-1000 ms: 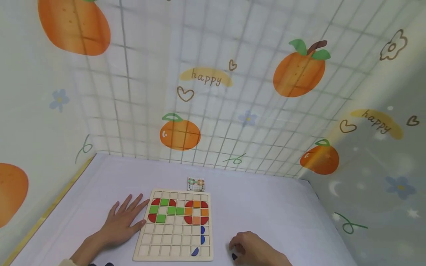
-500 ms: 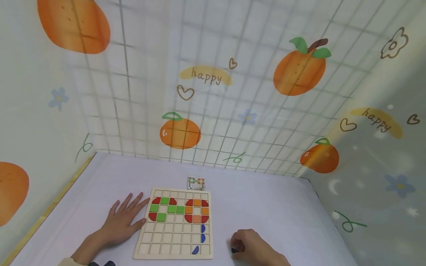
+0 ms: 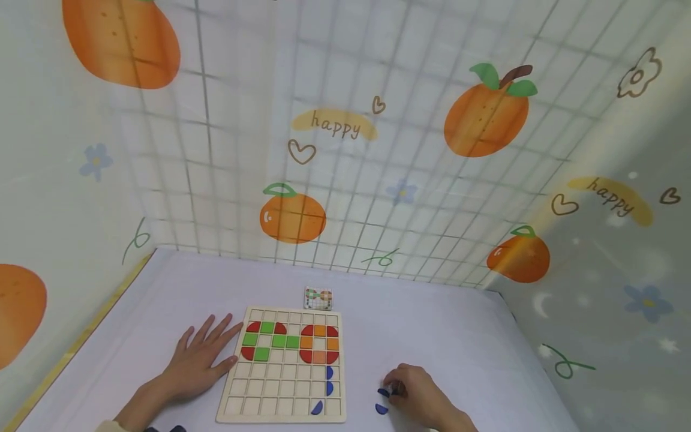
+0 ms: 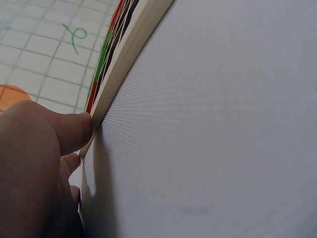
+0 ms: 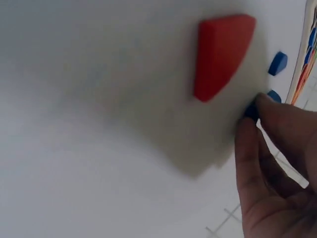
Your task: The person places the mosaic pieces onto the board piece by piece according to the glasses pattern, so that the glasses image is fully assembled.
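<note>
A wooden grid board [image 3: 264,390] lies on the table, with red, green and orange pieces set in its upper rows and several blue half-circle pieces low on its right side. My left hand [image 3: 197,363] lies spread on the table, index finger and thumb touching the board's left edge. To the right of the board, my right hand [image 3: 421,396] pinches a small blue piece [image 5: 251,111] between thumb and fingertips, just above the tabletop. Two more blue half-circles lie beside it, the nearer one [image 3: 381,409] lying flat. A red quarter-round piece [image 5: 220,57] lies beneath the right hand.
Behind the board's top edge stands a small pattern card [image 3: 318,298] with a coloured grid design. The white tabletop [image 3: 453,336] is enclosed by curtains printed with oranges [image 3: 293,218].
My right hand has shifted slightly away from me and to the right. Two blue half-circles now show beside its fingers, where one dark piece showed before. My left hand stays put.
</note>
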The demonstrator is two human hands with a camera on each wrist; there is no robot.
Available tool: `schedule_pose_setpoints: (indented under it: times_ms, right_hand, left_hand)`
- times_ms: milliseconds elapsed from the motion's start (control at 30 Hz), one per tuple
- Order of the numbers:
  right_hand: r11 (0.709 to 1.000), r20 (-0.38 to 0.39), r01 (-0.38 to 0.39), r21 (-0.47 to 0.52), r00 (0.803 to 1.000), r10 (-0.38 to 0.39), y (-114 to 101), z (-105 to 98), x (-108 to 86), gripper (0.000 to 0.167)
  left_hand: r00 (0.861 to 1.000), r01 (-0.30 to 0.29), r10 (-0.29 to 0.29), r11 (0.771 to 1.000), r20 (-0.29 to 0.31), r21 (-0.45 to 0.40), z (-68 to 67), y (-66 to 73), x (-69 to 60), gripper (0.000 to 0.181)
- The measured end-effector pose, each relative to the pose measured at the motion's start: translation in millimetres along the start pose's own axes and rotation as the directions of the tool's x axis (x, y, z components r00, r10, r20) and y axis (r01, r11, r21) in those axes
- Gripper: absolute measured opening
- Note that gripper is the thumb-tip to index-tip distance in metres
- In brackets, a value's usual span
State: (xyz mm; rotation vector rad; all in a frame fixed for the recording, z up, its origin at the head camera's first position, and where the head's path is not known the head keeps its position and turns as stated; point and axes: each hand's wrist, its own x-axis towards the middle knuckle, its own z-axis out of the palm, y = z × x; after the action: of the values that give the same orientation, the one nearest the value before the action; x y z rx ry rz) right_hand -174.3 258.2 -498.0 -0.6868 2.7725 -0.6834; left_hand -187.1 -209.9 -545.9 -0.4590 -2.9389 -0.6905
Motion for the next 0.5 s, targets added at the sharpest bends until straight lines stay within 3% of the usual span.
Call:
schedule_pose_setpoints:
  times_ms: [333,433,500]
  right_hand:
    - [0.993,0.079,-0.114,0.039,0.991,0.111,7,-10,-9.0,0.023]
    - [0.967,0.123,-0.244,0.074,0.964,0.234,4,-12,-17.4,0.026]
    - [0.937,0.177,-0.337,0.094,0.932,0.317,1,-13,-25.3,0.025]
  left_hand:
    - [1.0,0.006,-0.006,1.0,-0.003,0.0,-1.9,1.5,-0.3,0.066]
    - [1.0,0.0,0.0,1.0,0.001,-0.011,-2.0,2.7,0.0,0.066]
    - [1.0,0.0,0.0,1.0,0.003,-0.016,-1.8,3.3,-0.3,0.066]
